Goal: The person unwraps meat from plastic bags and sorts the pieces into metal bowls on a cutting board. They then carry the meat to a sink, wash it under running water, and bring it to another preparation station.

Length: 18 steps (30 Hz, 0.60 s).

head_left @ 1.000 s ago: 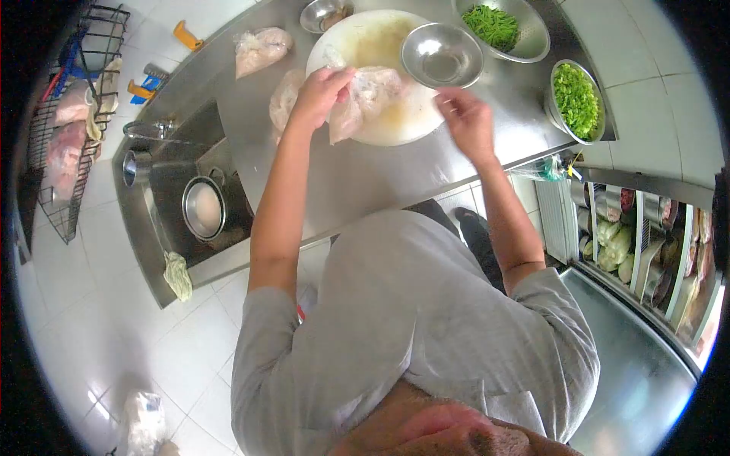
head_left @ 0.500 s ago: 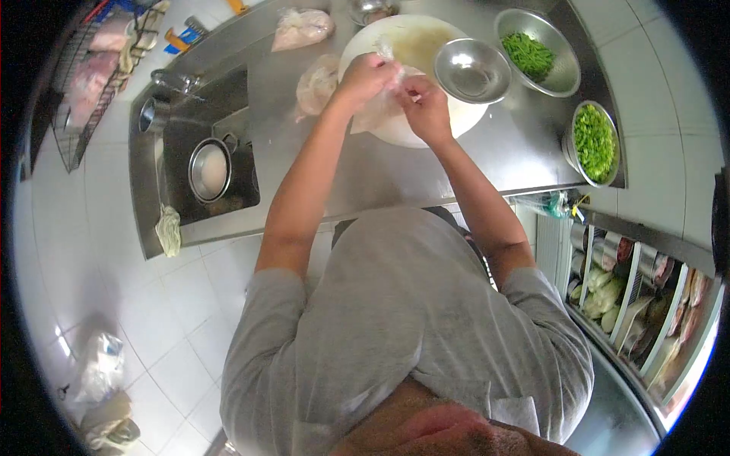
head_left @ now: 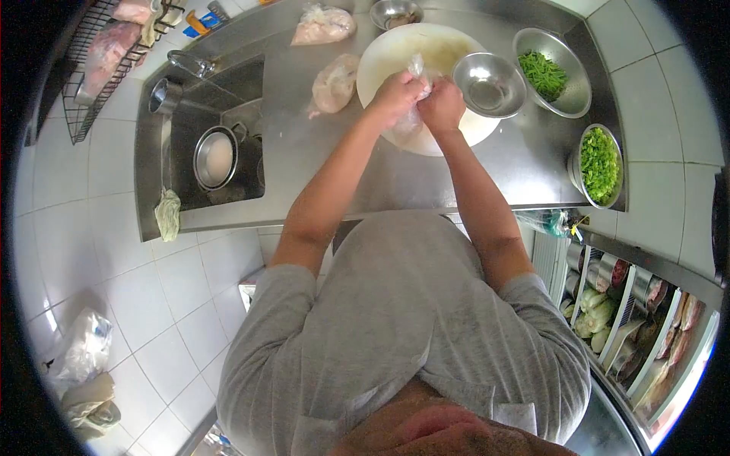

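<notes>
Evidently, left hand (head_left: pixel 401 96) and right hand (head_left: pixel 442 106) curl their fingers tightly around the clear plastic bag (head_left: pixel 408 121), likely to hold its neck bunched. The round cutting board (head_left: pixel 475 134) underneath probably catches drips.

"What's in the left hand (head_left: pixel 398 97) and right hand (head_left: pixel 443 105)?"
"A thin plastic bag (head_left: pixel 408 124), clear and crinkled."
"Beneath them?"
"A smooth, matt board (head_left: pixel 380 57) on a satiny metal counter (head_left: pixel 293 144)."
"And just right of the right hand?"
"A glossy metal bowl (head_left: pixel 490 87)."
</notes>
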### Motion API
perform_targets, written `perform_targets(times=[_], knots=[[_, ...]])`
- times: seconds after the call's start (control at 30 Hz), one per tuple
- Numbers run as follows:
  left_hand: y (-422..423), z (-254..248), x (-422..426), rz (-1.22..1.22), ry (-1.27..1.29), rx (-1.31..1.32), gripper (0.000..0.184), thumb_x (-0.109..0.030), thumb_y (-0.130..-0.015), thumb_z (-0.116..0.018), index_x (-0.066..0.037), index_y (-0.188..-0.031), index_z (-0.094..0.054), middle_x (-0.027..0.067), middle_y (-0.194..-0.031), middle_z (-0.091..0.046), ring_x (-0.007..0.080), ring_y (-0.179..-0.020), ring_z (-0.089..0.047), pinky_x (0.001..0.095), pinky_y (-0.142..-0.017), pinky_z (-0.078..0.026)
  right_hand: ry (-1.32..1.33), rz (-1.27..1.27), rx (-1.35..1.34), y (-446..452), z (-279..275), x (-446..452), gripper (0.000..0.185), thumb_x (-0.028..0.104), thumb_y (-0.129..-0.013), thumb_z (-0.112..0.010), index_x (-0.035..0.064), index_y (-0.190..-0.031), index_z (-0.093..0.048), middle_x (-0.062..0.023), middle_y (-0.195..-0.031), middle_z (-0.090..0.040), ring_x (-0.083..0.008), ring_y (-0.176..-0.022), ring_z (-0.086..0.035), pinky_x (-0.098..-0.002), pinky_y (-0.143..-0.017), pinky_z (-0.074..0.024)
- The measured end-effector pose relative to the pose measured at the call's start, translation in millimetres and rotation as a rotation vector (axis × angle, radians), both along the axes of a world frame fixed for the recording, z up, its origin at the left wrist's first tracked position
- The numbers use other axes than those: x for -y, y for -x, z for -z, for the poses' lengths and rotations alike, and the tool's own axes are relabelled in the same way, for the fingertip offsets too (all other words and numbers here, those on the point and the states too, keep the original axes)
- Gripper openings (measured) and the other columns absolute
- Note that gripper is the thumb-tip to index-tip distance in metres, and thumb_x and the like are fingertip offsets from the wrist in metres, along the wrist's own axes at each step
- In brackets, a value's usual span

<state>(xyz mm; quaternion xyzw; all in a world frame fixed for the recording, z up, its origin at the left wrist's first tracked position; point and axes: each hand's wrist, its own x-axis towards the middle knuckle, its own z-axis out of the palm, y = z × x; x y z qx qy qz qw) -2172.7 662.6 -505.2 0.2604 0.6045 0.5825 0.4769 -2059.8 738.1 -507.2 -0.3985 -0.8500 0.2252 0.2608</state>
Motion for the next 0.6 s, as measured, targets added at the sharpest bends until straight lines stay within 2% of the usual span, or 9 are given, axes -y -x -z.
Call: perform_targets(times=[0.07,0.17,0.2,0.23,0.3,0.37,0.4,0.5,0.6], knots=[[5,3,2,0.017,-0.019,0.123,0.033,-0.033,-0.091,-0.072,-0.003,-0.101,-0.062,0.0006,-0.087,-0.061,0.0091,-0.078,-0.055,0.0253,-0.069,-0.045,-0.012,-0.034,-0.030,1,6,-9,0.020,0.022,-0.075,-0.074,0.0040,-0.082,-0.068,-0.0172,-0.092,-0.067,-0.0398,-0.085,-0.068,-0.0483,-0.070,-0.0551],[7,-66,26,0.194,0.010,-0.303,0.048,-0.036,-0.080,-0.081,-0.001,-0.107,-0.060,0.0019,-0.091,-0.063,0.0115,-0.082,-0.060,0.0274,-0.070,-0.049,-0.004,-0.154,-0.061,-11,-5,-15,0.021,0.022,-0.075,-0.075,0.0047,-0.081,-0.065,-0.0163,-0.089,-0.067,-0.0383,-0.082,-0.068,-0.0472,-0.071,-0.0551],[17,-44,20,0.080,0.085,-0.615,0.052,-0.023,-0.071,-0.080,0.006,-0.108,-0.059,0.0169,-0.095,-0.070,0.0281,-0.090,-0.070,0.0378,-0.079,-0.054,-0.018,-0.171,-0.064,-17,-15,-10,0.021,0.022,-0.075,-0.076,0.0050,-0.081,-0.065,-0.0161,-0.088,-0.067,-0.0378,-0.082,-0.068,-0.0470,-0.070,-0.0550],[24,-22,18,0.092,0.135,-0.747,0.054,-0.023,-0.070,-0.079,0.006,-0.110,-0.058,0.0195,-0.096,-0.070,0.0319,-0.091,-0.069,0.0403,-0.080,-0.054,-0.032,-0.188,-0.065,-25,-25,-1,0.021,0.022,-0.075,-0.076,0.0052,-0.081,-0.064,-0.0160,-0.088,-0.066,-0.0372,-0.081,-0.068,-0.0468,-0.070,-0.0550],[17,-35,20,0.118,0.234,-1.012,0.057,-0.022,-0.069,-0.078,0.007,-0.114,-0.055,0.0248,-0.099,-0.070,0.0396,-0.094,-0.069,0.0451,-0.083,-0.054,-0.048,-0.194,-0.045,-28,-29,8,0.022,0.022,-0.076,-0.077,0.0058,-0.081,-0.063,-0.0155,-0.087,-0.066,-0.0362,-0.080,-0.068,-0.0465,-0.070,-0.0550],[10,-44,14,0.139,0.351,-1.080,0.057,-0.025,-0.072,-0.076,0.004,-0.116,-0.053,0.0268,-0.104,-0.068,0.0424,-0.098,-0.067,0.0484,-0.086,-0.052,-0.055,-0.173,-0.004,-25,-28,15,0.024,0.024,-0.076,-0.078,0.0063,-0.081,-0.063,-0.0149,-0.086,-0.066,-0.0352,-0.080,-0.068,-0.0461,-0.070,-0.0550],[6,-46,11,0.150,0.410,-1.115,0.057,-0.026,-0.073,-0.076,0.002,-0.117,-0.052,0.0278,-0.106,-0.068,0.0438,-0.100,-0.066,0.0500,-0.088,-0.051,-0.072,-0.157,-0.081,-22,-29,17,0.015,0.009,-0.073,-0.071,0.0058,-0.072,-0.057,-0.0163,-0.081,-0.063,-0.0376,-0.073,-0.063,-0.0476,-0.066,-0.0515],[12,-47,9,0.032,0.462,-1.144,0.045,-0.022,-0.081,-0.064,0.005,-0.115,-0.054,0.0307,-0.107,-0.067,0.0449,-0.104,-0.065,0.0508,-0.090,-0.050,-0.073,-0.152,-0.087,-22,-15,8,0.010,0.004,-0.071,-0.066,0.0046,-0.071,-0.056,-0.0183,-0.078,-0.062,-0.0396,-0.073,-0.062,-0.0494,-0.066,-0.0505],[55,-27,18,-0.052,0.423,-1.129,0.044,-0.023,-0.084,-0.059,0.004,-0.118,-0.054,0.0293,-0.108,-0.067,0.0443,-0.106,-0.065,0.0513,-0.092,-0.049,-0.038,-0.153,-0.039,-33,-7,4,0.008,0.001,-0.069,-0.063,0.0030,-0.069,-0.056,-0.0208,-0.075,-0.061,-0.0414,-0.073,-0.062,-0.0511,-0.067,-0.0497]])
